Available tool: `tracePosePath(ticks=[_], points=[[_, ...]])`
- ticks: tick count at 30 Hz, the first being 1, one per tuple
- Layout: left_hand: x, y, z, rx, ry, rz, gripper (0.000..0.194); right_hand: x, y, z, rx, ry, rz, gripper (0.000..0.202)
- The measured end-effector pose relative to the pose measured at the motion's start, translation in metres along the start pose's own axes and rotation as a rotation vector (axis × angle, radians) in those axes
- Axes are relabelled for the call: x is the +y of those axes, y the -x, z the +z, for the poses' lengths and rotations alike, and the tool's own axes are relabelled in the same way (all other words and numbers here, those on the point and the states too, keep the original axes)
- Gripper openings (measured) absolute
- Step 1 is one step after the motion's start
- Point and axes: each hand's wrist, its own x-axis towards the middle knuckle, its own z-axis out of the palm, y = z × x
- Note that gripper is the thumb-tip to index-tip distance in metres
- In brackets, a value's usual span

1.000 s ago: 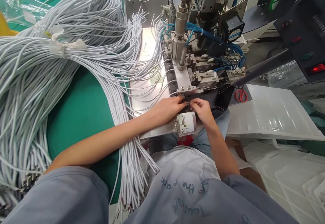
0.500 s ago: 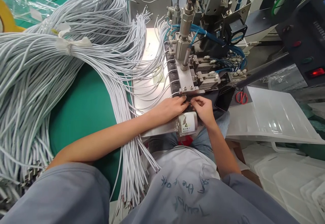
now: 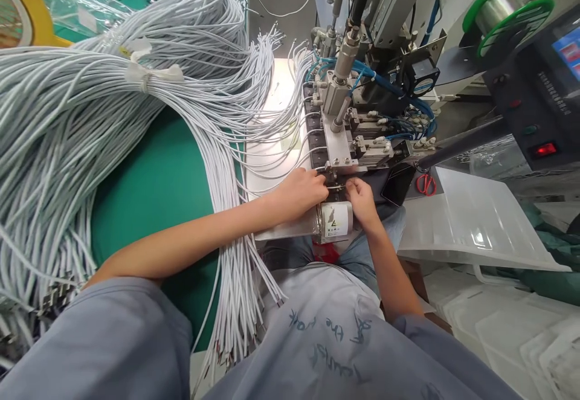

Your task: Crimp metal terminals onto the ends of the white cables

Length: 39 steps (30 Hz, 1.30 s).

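Observation:
My left hand (image 3: 304, 193) is closed round a white cable whose end comes out past its fingertips, at the front of the machine (image 3: 338, 140). Just right of that end, my right hand (image 3: 361, 200) is pinched; what its fingertips grip is too small to tell. Between the hands lies a small metal fixture (image 3: 336, 188). Below it sits a container with a white label (image 3: 336, 220). Many white cables (image 3: 199, 98) run from a tied bundle on the left to the black blocks (image 3: 316, 123) along the machine's edge.
A green mat (image 3: 149, 182) lies under the bundles. Right of my right hand are a black phone (image 3: 399, 185) and red-handled scissors (image 3: 426, 185). Further right are a white tray (image 3: 480, 219) and a control box (image 3: 534, 104). A green-flanged wire spool (image 3: 498, 13) stands at the back right.
My hands have moved slightly apart, and the fixture and cable end between them now show more. The whole view has shifted a little.

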Motion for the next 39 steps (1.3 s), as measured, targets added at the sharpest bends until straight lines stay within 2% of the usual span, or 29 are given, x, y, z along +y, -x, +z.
tracePosePath(ticks=[3, 5, 6, 7, 8, 11, 12, 14, 15, 18, 21, 25, 28, 31, 35, 39], points=[[0.001, 0.002, -0.003, -0.021, 0.005, -0.049, 0.017, -0.012, 0.019, -0.005, 0.299, 0.026, -0.102, 0.028], [0.003, 0.003, -0.005, -0.029, -0.017, -0.105, 0.018, -0.024, 0.044, -0.002, 0.400, -0.016, -0.161, 0.026], [0.004, 0.003, -0.006, -0.031, -0.033, -0.146, 0.019, -0.031, 0.059, 0.004, 0.390, -0.023, -0.183, 0.025], [0.006, 0.004, -0.008, -0.038, -0.047, -0.199, 0.021, -0.036, 0.074, 0.011, 0.301, -0.014, -0.189, 0.025], [0.007, 0.004, -0.009, -0.054, -0.054, -0.245, 0.024, -0.039, 0.089, 0.021, 0.152, -0.005, -0.173, 0.024], [0.008, 0.004, -0.011, -0.088, -0.054, -0.319, 0.029, -0.036, 0.121, 0.061, -0.431, -0.049, -0.017, 0.022], [0.008, 0.004, -0.011, -0.091, -0.049, -0.321, 0.030, -0.031, 0.127, 0.075, -0.560, -0.096, 0.056, 0.023], [0.007, 0.004, -0.009, -0.083, -0.041, -0.306, 0.031, -0.019, 0.132, 0.102, -0.696, -0.219, 0.204, 0.030], [0.006, 0.003, -0.009, -0.076, -0.039, -0.299, 0.031, -0.014, 0.133, 0.112, -0.710, -0.281, 0.266, 0.033], [0.005, 0.003, -0.007, -0.061, -0.038, -0.289, 0.030, -0.006, 0.130, 0.130, -0.712, -0.408, 0.385, 0.034], [0.005, 0.002, -0.007, -0.061, -0.034, -0.296, 0.030, -0.009, 0.129, 0.130, -0.720, -0.427, 0.387, 0.027], [0.006, 0.002, -0.008, -0.057, -0.041, -0.292, 0.029, -0.017, 0.135, 0.121, -0.640, -0.229, 0.213, 0.014], [0.009, 0.002, -0.008, -0.055, -0.049, -0.280, 0.029, -0.021, 0.139, 0.117, -0.594, -0.066, 0.083, 0.014], [0.012, 0.002, -0.006, -0.049, -0.056, -0.259, 0.030, -0.027, 0.139, 0.118, -0.556, 0.051, 0.007, 0.015], [0.013, 0.002, -0.004, -0.032, -0.066, -0.245, 0.030, -0.038, 0.140, 0.120, -0.588, 0.244, -0.100, 0.015], [0.013, 0.003, -0.004, 0.031, -0.078, -0.208, 0.025, -0.048, 0.143, 0.114, -0.549, 0.452, -0.149, 0.019]])
